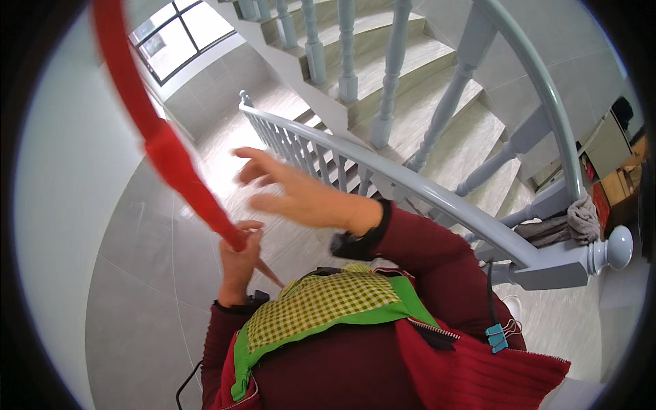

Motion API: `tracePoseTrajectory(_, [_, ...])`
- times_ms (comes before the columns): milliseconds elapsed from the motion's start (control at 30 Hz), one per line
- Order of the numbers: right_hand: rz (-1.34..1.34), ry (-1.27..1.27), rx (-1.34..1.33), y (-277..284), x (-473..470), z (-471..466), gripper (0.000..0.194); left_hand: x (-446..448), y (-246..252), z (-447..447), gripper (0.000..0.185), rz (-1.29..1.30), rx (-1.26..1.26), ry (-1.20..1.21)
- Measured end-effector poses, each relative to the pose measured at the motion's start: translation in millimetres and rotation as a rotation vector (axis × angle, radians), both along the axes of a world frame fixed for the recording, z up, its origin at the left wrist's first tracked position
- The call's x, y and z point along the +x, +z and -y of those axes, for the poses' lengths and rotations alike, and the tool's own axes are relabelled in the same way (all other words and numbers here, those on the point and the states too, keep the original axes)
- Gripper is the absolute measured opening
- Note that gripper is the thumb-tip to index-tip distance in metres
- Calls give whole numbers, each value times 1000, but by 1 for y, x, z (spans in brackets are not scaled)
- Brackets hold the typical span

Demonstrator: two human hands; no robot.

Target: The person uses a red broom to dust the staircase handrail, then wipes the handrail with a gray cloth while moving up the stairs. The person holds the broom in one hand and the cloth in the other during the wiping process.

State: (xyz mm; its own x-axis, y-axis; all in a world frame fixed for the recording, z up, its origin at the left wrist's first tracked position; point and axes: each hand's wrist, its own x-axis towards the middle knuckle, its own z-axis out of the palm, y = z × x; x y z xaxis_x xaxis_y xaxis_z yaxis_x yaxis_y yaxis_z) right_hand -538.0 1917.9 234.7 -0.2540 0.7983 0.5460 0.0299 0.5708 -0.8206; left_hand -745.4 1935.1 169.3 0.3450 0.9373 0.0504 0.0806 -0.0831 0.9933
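Observation:
A long red pole (192, 192) slants from the top left down to my left hand (240, 264), whose fingers are wrapped around it. A thicker red sleeve shows partway along the pole. Below my fist a thinner, pinkish-brown length (269, 273) sticks out towards the apron. What is at the pole's upper end lies beyond the picture's edge. My right hand (294, 197) hovers apart from the pole, slightly blurred, with its fingers spread and nothing in them. A green-edged checked apron (323, 302) covers my chest over a dark red top.
A grey-blue handrail (400, 177) with turned balusters runs along my right side. Behind it stone stairs (451, 123) climb. Grey cloths (584, 220) hang near the newel post (551, 269). A pale wall (66, 169) rises at left; a window (182, 36) is at the far end.

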Motion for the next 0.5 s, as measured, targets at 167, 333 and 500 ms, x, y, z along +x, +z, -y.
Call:
tracePoseTrajectory(167, [244,-729,-613,-165,129,24,43,-52,45,-6,11,140,69,106])
tracePoseTrajectory(333, [1017,-1168,-539,-267,239,120,54,-83,60,-1,13,176,153,167])
tracePoseTrajectory(500, [1372,-1216,-677,-281,285,148,70,-83,55,-1,14,138,221,241])
